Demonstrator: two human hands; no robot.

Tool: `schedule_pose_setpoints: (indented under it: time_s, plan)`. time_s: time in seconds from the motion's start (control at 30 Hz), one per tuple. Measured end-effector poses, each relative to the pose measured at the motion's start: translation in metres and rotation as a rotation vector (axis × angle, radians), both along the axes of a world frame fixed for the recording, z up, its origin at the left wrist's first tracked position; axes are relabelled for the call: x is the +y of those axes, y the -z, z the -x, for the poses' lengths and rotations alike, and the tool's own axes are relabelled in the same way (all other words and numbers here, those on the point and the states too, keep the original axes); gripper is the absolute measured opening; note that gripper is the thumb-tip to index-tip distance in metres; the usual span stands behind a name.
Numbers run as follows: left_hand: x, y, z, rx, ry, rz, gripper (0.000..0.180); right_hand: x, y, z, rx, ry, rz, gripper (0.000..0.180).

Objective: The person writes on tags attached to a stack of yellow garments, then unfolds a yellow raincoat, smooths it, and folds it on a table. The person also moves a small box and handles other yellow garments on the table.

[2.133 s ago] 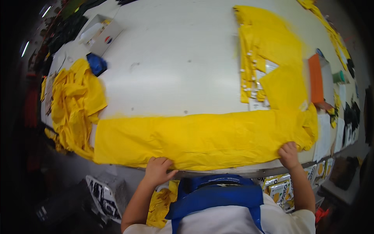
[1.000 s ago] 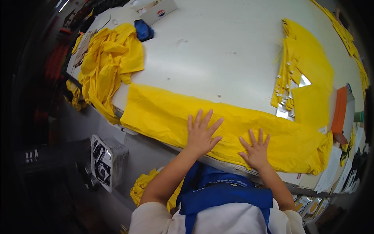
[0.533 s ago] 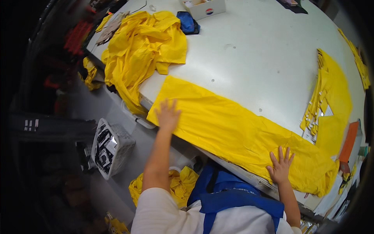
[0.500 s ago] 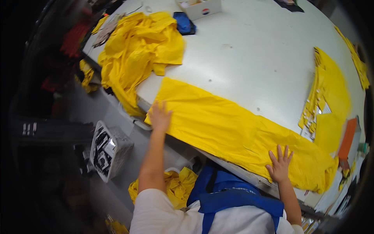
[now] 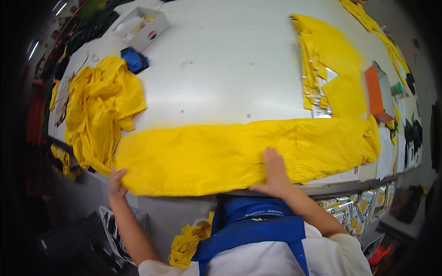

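A long, folded piece of yellow fabric [image 5: 207,156], perhaps a garment, lies flat along the near edge of the table. At its left end my left hand [image 5: 118,185] has its fingers bent around the edge, thumb on the cloth. My right hand [image 5: 275,174] rests palm down near the middle of the strip, fingers straight and thumb out to the side. Its right end is bunched and wrinkled. Beyond my left hand, a crumpled heap of yellow fabric [image 5: 103,106] hangs partly over the table's left edge.
Stacked yellow pieces [image 5: 336,69] lie at the right of the white table [image 5: 216,69], near an orange-sided box [image 5: 376,92]. A white box [image 5: 142,30] and a blue bundle [image 5: 134,60] stand far left. Below are a white basket [image 5: 108,225] and more yellow fabric [image 5: 186,244].
My view has turned so the strip now runs level. My left hand has gone from lying spread on the fabric to gripping its left end; my right hand has moved left along it.
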State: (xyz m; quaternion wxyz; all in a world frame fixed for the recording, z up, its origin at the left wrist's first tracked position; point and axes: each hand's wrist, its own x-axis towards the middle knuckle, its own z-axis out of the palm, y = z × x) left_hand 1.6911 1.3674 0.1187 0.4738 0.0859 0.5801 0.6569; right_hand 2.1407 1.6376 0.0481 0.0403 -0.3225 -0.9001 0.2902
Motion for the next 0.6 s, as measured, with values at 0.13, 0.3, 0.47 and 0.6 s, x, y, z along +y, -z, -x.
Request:
schedule_pose_setpoints:
  time_s: [0.13, 0.3, 0.47, 0.6]
  plan:
    - [0.053, -0.105, -0.056, 0.000, 0.053, -0.567, 0.058, -0.020, 0.028, -0.010, 0.010, -0.125, -0.036, 0.103]
    - [0.246, -0.182, -0.184, 0.060, 0.343, -0.924, 0.050, -0.026, 0.063, -0.001, 0.313, -0.203, 0.127, 0.088]
    - [0.450, -0.126, -0.496, -0.020, 0.858, -0.635, 0.067, 0.000, 0.071, -0.011, 0.338, 0.061, 0.537, 0.076]
    - [0.484, 0.017, -0.645, 0.641, 1.163, -0.195, 0.087, 0.023, 0.007, -0.025, 0.309, 0.371, 0.894, 0.072]
